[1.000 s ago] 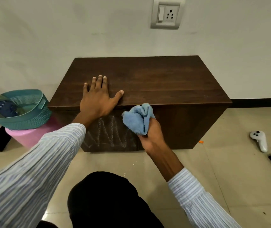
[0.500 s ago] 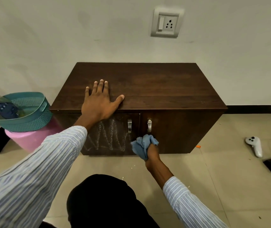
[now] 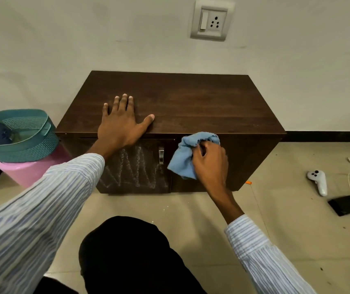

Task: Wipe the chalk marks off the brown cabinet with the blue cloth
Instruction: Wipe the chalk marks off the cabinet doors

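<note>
While bunched in right hand: blue cloth, upright.

Matt wood-grain cabinet, soft cloth, shiny metal handle.

The left hand lies palm down, flat on the top of the cabinet near its front edge. Its four fingers are straight and close together, pointing toward the wall; the thumb is spread out to the right along the edge. The left arm is extended forward, in a striped sleeve reaching the wrist. The right hand is in front of the cabinet's right door, fingers curled around a bunched blue cloth, which protrudes to the left and above the knuckles. The right forearm is bare below the wrist, its striped sleeve pushed back.
</note>
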